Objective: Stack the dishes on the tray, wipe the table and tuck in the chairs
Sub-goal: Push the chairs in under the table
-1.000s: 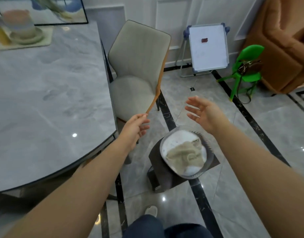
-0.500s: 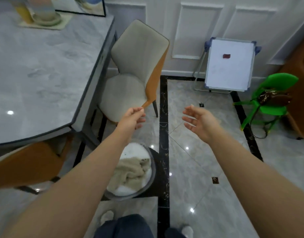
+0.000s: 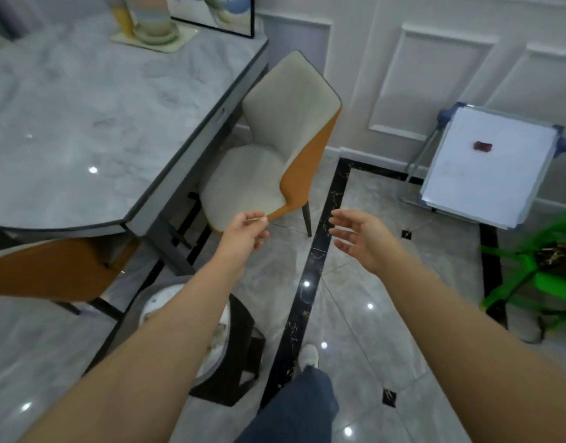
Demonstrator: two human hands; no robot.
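Observation:
A beige chair with an orange back (image 3: 259, 183) stands pulled out from the long side of the grey marble table (image 3: 83, 123), angled towards it. My left hand (image 3: 246, 233) hovers at the seat's front corner, fingers curled loosely together and holding nothing. My right hand (image 3: 358, 238) is open, fingers spread, over the floor to the right of the chair. A second orange-backed chair (image 3: 51, 270) sits under the table's near end. A tray (image 3: 125, 39) with stacked dishes (image 3: 153, 24) rests at the table's far end.
A white basin (image 3: 153, 306) rests on a dark stool (image 3: 240, 362) below my left forearm, mostly hidden. A small whiteboard (image 3: 486, 164) leans against the wall at right. A green child's chair (image 3: 531, 282) stands by the right edge. Glossy tiled floor lies between.
I have stepped closer to the pulled-out chair, and the basin on the stool has slid under my left forearm. Both hands keep the same pose, now nearer the seat.

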